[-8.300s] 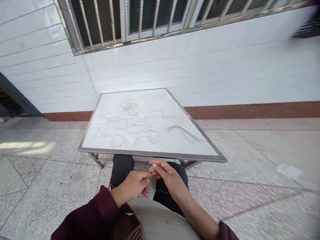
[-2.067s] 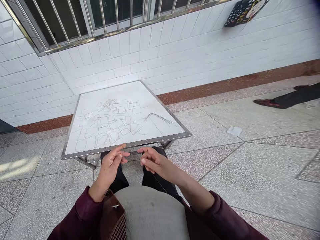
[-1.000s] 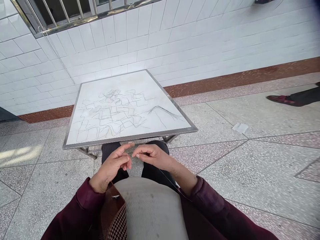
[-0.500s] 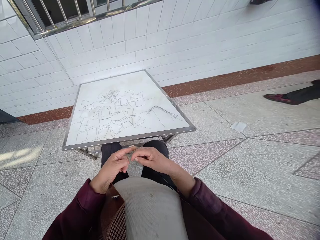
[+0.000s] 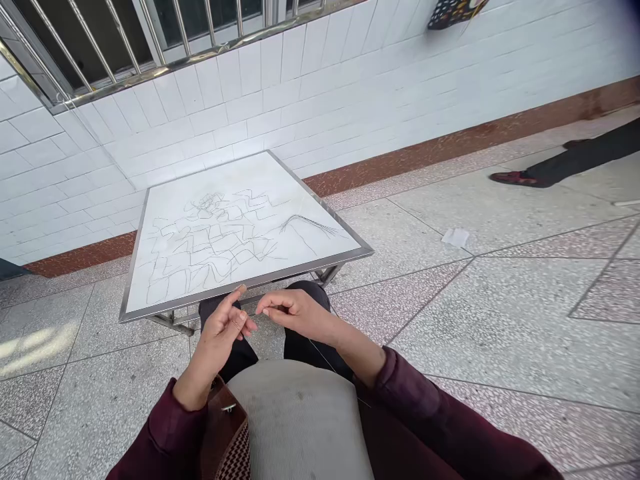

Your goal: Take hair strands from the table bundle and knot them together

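Note:
Over my lap, at the near edge of a white table point(image 5: 165, 293), both hands are raised close together with a small gap between them. My left hand point(image 5: 220, 333) has its index finger stretched out and its thumb near the other, curled fingers; whatever lies between them is too small to make out. The thumb and index finger of my right hand point(image 5: 300, 313) are pinched together, and what they hold is too fine to see. A thin thread-like line point(image 5: 323, 355) runs below my right wrist. Long dark strands point(image 5: 310, 224) and many wavy dark lines point(image 5: 215, 233) lie on the tabletop.
A white tiled wall with a barred window point(image 5: 120, 40) stands behind the table. On the terrazzo floor at the right lies a white paper scrap point(image 5: 455, 237). Beyond it is a person's leg with a dark red shoe point(image 5: 515, 178). A patterned item point(image 5: 454, 12) shows at the top.
The view has shifted, showing more of the window and the patterned item. My hands have drawn slightly apart, and my left hand has turned more upright. The other person's leg shows more.

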`<act>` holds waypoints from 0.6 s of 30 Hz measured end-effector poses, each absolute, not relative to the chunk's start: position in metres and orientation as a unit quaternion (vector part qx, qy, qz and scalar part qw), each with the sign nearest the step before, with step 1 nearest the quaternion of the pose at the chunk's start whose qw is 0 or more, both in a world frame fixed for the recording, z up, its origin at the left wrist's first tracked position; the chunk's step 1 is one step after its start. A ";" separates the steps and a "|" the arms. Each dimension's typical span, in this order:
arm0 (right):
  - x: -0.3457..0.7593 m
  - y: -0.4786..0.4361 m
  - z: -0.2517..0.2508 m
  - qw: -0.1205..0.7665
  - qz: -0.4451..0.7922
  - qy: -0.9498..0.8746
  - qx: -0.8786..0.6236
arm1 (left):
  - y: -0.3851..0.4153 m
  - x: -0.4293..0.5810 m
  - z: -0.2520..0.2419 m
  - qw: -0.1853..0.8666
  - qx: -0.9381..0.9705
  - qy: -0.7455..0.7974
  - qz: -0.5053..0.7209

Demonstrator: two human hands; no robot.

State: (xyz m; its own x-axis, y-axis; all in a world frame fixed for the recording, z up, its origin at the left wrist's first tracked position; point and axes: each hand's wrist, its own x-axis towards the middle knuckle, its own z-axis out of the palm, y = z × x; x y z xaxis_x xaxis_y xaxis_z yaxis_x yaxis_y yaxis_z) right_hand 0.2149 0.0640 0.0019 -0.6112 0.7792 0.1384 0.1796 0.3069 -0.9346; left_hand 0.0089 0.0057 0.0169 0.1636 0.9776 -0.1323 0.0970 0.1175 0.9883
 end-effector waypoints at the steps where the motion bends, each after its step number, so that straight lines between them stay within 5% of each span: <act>1: 0.214 0.063 0.003 0.305 0.492 -0.751 -0.318 | 0.006 0.012 0.015 0.557 0.529 0.500 0.400; 18: 0.216 0.066 -0.003 0.370 0.515 -0.683 -0.362 | 0.005 0.008 0.018 0.540 0.452 0.515 0.489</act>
State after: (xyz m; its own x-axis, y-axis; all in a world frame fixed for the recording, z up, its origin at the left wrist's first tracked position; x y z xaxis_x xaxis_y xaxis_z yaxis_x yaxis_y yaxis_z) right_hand 0.2164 0.0658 -0.0031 -0.4640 0.8759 0.1322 0.1129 0.2065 -0.9719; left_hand 0.0083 0.0051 0.0185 -0.0078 0.9934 -0.1141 -0.0616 0.1134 0.9916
